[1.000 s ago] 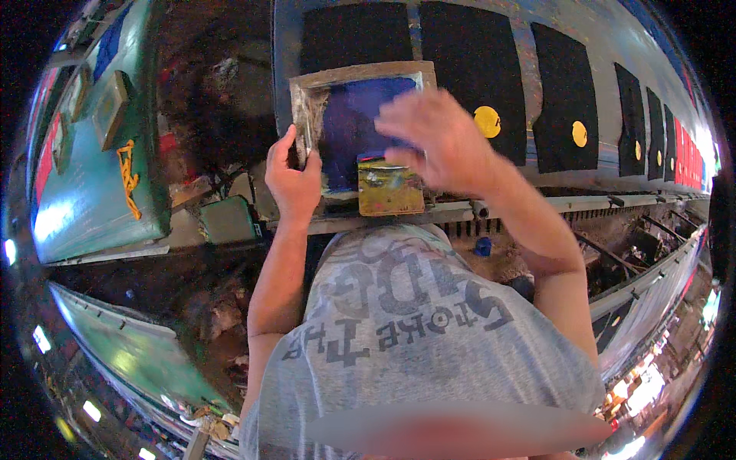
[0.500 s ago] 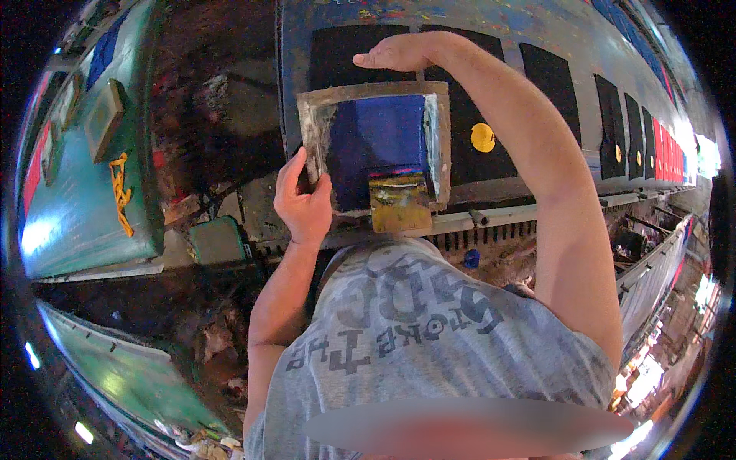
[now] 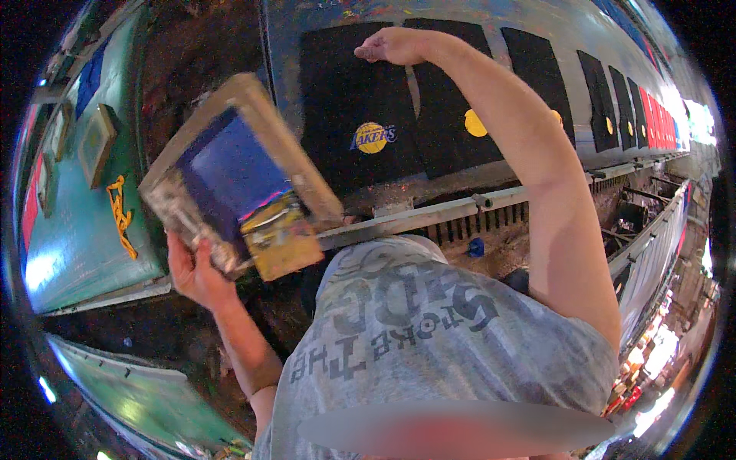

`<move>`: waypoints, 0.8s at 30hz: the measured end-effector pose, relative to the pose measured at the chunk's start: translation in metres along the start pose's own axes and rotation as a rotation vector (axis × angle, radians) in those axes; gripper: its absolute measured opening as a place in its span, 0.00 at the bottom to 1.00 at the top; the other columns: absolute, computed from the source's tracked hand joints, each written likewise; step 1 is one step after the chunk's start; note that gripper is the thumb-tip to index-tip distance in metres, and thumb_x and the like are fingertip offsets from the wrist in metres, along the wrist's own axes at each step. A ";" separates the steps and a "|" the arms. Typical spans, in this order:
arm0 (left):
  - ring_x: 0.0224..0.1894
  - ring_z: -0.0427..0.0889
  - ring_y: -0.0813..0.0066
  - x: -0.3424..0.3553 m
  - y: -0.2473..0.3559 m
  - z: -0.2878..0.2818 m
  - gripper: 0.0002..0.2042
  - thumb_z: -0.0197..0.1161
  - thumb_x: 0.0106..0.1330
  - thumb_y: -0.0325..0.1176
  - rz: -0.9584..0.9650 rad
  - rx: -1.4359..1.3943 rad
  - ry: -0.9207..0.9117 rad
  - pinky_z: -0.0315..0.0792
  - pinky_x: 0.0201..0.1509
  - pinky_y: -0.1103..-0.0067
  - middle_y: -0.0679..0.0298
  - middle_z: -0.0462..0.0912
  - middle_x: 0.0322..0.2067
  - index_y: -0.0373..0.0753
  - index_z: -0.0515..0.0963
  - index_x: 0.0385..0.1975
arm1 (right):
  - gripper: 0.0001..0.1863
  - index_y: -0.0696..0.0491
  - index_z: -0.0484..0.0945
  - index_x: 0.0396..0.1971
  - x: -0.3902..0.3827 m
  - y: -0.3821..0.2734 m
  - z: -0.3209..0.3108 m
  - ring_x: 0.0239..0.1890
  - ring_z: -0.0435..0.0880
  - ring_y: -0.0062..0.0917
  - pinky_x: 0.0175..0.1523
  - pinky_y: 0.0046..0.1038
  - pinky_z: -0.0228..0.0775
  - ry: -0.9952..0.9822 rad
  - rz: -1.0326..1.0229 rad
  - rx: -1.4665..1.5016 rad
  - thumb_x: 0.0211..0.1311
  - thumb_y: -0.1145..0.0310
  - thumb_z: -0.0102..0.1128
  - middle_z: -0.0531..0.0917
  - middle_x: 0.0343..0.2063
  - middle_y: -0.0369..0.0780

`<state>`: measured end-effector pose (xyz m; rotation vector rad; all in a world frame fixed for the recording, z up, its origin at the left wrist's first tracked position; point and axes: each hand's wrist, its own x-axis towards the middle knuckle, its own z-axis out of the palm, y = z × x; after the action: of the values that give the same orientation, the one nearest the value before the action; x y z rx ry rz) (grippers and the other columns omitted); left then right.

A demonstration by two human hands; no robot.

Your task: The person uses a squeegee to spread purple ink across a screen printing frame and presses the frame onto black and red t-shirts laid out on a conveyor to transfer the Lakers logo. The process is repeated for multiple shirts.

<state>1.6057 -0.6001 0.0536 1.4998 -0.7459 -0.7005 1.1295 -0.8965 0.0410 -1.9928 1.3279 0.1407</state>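
Observation:
My left hand (image 3: 201, 270) grips the lower left side of a wooden-framed printing screen (image 3: 303, 169), thumb on one face. The screen is raised and tilted at the left, with blue mesh inside its frame. A squeegee (image 3: 285, 244) with a worn yellow wooden handle rests in the screen, its blade side against the mesh. On the table beside it lies a black cloth piece (image 3: 337, 84) printed with a yellow ball and purple lettering. Over that cloth's far part is my right hand (image 3: 391, 46), fingers curled together; anything between them is hidden.
More black cloth pieces (image 3: 537, 69) and several red ones (image 3: 658, 119) lie along the long table (image 3: 491, 11) to the right. A metal rail (image 3: 429, 220) runs along its near edge. A green table (image 3: 77, 222) at the left bears frames (image 3: 97, 146) and an orange strap (image 3: 120, 218).
My left hand has lifted the screen off the black cloth, swinging it left and tilting it with the squeegee inside. The printed ball is now uncovered. My right hand's fingers have curled in.

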 end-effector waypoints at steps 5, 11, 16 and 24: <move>0.67 0.83 0.57 0.022 0.011 -0.030 0.32 0.69 0.67 0.18 0.104 0.165 0.134 0.76 0.73 0.65 0.46 0.80 0.71 0.25 0.74 0.75 | 0.26 0.54 0.84 0.67 -0.038 0.025 0.009 0.63 0.89 0.37 0.70 0.37 0.78 0.376 -0.114 0.270 0.88 0.50 0.54 0.91 0.59 0.45; 0.69 0.81 0.57 0.027 0.007 -0.015 0.33 0.67 0.67 0.16 0.096 -0.062 0.071 0.75 0.74 0.66 0.46 0.78 0.73 0.24 0.72 0.76 | 0.33 0.50 0.76 0.76 -0.137 0.052 0.036 0.74 0.78 0.46 0.78 0.50 0.69 0.845 -0.027 -0.425 0.84 0.42 0.54 0.83 0.70 0.45; 0.70 0.80 0.58 0.017 0.015 0.008 0.35 0.66 0.66 0.12 0.126 -0.001 0.026 0.74 0.75 0.66 0.46 0.77 0.74 0.24 0.71 0.76 | 0.41 0.48 0.63 0.83 -0.162 0.064 0.083 0.83 0.62 0.52 0.85 0.54 0.55 0.774 0.089 -0.559 0.83 0.37 0.51 0.67 0.82 0.47; 0.71 0.80 0.56 -0.024 0.035 0.046 0.34 0.67 0.65 0.12 0.164 0.012 0.025 0.74 0.75 0.66 0.43 0.76 0.74 0.22 0.71 0.75 | 0.45 0.45 0.61 0.85 -0.141 0.067 0.128 0.84 0.60 0.52 0.86 0.52 0.50 0.782 0.067 -0.466 0.81 0.31 0.49 0.66 0.83 0.47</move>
<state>1.5528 -0.6100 0.0859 1.4372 -0.8451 -0.5536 1.0451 -0.7239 -0.0215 -2.5246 1.9819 -0.3744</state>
